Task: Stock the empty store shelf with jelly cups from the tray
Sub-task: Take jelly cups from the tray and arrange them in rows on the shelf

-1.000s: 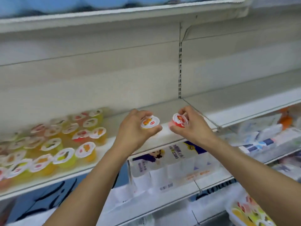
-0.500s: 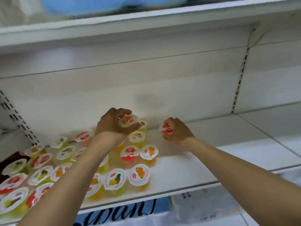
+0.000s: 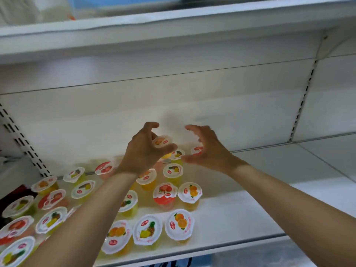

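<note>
Nearest me, along the front edge of the shelf (image 3: 240,218), stand the jelly cups (image 3: 147,231) already stocked: small clear plastic tubs with thin peel-off foil lids printed with fruit. I judge them light and fairly stiff in the wall, with smooth sides that could slip, and the foil top soft enough to dent or puncture. The safest hold is around the rim or the upper wall, fingers spread, never pressing down on the lid.

Further in, my left hand (image 3: 143,151) is spread wide, fingers loosely curved around an orange-lidded cup (image 3: 162,141) at the back row; the cup sits just beyond my fingertips, and I cannot tell whether they touch it or whether it rests on the shelf.

My right hand (image 3: 207,149) is likewise wide, fingers arched and holding nothing. A red-lidded cup (image 3: 196,150) sits just beside its palm, near the back wall, apparently set down.

The tray is out of view.
</note>
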Demonstrator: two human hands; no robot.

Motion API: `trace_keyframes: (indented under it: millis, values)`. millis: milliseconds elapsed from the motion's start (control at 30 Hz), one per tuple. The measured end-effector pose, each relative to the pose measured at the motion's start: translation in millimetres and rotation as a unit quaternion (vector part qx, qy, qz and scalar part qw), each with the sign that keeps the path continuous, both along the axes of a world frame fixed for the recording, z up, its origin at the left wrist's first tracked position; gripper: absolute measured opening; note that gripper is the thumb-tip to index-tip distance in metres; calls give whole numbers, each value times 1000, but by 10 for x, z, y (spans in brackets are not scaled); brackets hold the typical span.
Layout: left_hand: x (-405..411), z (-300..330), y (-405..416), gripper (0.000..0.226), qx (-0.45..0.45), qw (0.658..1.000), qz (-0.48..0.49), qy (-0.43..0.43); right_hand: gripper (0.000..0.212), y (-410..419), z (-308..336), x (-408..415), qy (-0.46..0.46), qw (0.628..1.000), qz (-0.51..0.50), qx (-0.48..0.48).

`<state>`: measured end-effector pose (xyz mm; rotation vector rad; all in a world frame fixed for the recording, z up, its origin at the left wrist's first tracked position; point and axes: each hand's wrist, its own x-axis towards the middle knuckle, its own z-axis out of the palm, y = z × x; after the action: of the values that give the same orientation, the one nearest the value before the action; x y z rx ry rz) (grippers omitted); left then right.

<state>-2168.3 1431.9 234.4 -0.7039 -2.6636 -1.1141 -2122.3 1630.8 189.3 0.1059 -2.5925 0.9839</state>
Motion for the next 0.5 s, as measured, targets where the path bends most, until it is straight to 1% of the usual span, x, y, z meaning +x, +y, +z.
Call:
trace_keyframes:
  millis: [33, 100, 167, 200, 267, 333, 367, 433, 500]
  values:
    - [9, 18, 70, 79, 12, 1000, -7, -8, 81, -79, 92, 48, -2, 998, 49, -40]
    - [40, 50, 211, 79, 35, 998, -34, -29, 67, -196, 203, 90, 24, 994, 87, -67]
    - [54, 67, 305, 73, 62, 993, -76, -69, 44, -220, 224, 120, 68, 990, 78, -92]
    - [42, 63, 335, 68, 73, 988, -99, -92, 37, -193, 197, 145, 72, 990, 63, -103]
    - [-27, 23, 361, 54, 63, 984, -126, -107, 34, -86, 93, 206, 35, 994, 18, -103]
    - [-155, -54, 375, 38, 0, 993, -108, -56, 35, 28, -47, 263, -29, 996, -22, -81]
    - [-230, -107, 385, 34, -55, 994, -89, -19, 36, 66, -121, 280, -53, 996, -33, -65]
    - [-341, -209, 405, 34, -184, 980, -48, 59, 38, 85, -239, 288, -79, 995, -46, -43]
    - [-420, -297, 439, 39, -276, 956, -23, 103, 41, 59, -336, 270, -100, 993, -45, -46]
